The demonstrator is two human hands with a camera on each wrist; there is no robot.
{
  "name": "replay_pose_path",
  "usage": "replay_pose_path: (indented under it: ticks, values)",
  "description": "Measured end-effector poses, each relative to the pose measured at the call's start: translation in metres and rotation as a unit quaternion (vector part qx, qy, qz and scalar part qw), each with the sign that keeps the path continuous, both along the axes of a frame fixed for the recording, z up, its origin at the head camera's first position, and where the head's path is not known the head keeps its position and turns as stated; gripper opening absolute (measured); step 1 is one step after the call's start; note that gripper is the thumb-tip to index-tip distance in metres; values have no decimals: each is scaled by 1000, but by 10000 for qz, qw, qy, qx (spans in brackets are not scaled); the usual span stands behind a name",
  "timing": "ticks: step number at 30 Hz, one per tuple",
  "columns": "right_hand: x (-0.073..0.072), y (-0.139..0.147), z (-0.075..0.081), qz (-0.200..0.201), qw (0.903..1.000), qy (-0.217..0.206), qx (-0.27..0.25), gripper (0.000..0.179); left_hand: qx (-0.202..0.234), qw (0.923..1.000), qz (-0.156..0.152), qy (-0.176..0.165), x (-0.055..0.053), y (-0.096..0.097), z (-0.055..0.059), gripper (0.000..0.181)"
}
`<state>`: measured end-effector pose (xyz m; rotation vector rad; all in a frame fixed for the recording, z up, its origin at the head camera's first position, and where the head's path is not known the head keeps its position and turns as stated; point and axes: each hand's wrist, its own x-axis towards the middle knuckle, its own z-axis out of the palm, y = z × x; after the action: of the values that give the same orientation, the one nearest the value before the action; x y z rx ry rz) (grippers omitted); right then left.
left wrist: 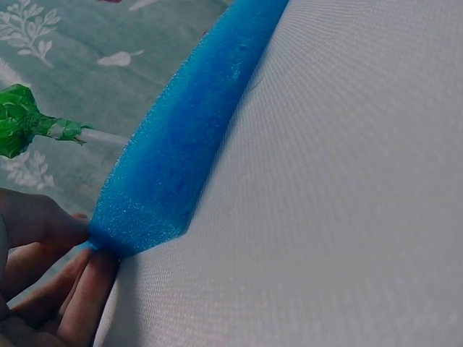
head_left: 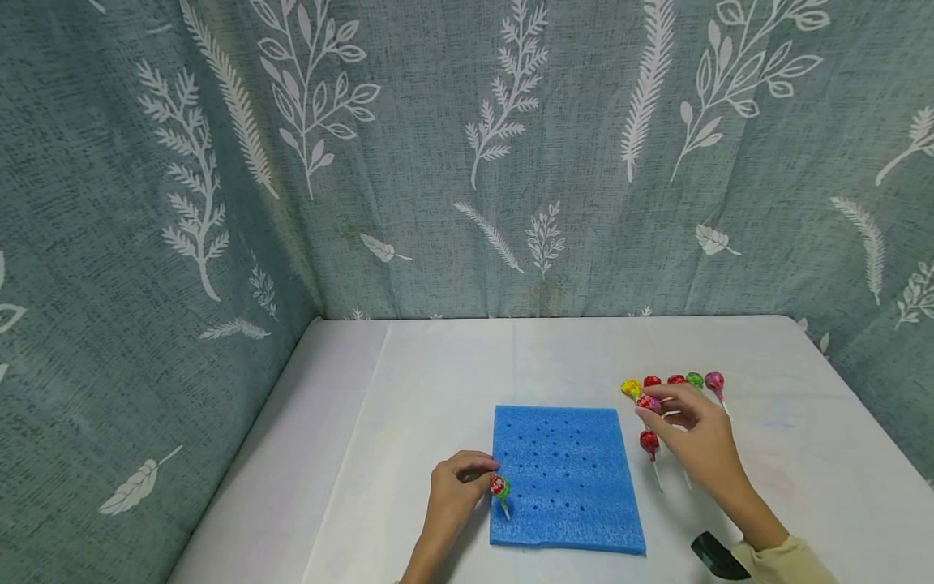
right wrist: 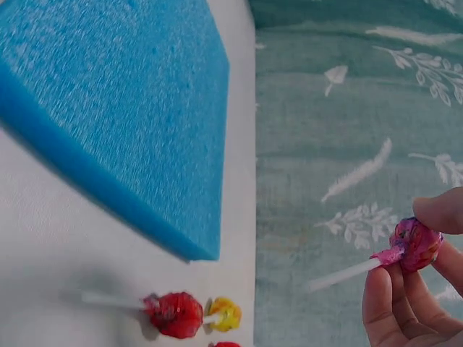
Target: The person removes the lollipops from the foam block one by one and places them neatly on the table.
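A blue foam board [head_left: 569, 527] with rows of small holes lies on the white table. My left hand [head_left: 456, 491] grips its left edge, fingertips pinching the foam in the left wrist view. Beside that thumb, a green and red lollipop [head_left: 499, 487] stands in the board; its white stick enters the foam in the left wrist view. Right of the board, my right hand [head_left: 689, 442] pinches a pink lollipop [right wrist: 419, 244] by its wrapped head, and the bare white stick sticks out. Under and around this hand lie loose lollipops, partly hidden by it.
Nearest the board's right side is a red lollipop [head_left: 649, 442]. Farther back lie a yellow lollipop [head_left: 631, 388], a green lollipop [head_left: 695, 380], a purple-pink lollipop [head_left: 714, 383] and red ones. A dark object [head_left: 718, 557] sits by the right sleeve. A patterned curtain [head_left: 430, 162] hangs behind the table.
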<state>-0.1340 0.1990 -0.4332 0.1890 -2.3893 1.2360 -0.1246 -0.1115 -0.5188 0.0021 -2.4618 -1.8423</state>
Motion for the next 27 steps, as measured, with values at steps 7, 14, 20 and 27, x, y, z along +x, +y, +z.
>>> replay_pose_path:
  ticks: [7,14,20,27]
  values:
    - [4,10,1,-129,9999,6,41,26,65,10000,-29,42,0,-1,1,17]
    - [7,20,1,-383,9992,-98,110,30,193,9996,-123,159,8,1,21,13]
    - [4,32,-9,-580,9981,-197,68,31,103,9998,-71,173,2,-1,6,16]
    - [7,42,-9,-707,9972,-237,55,31,20,9999,-34,142,0,-2,0,17]
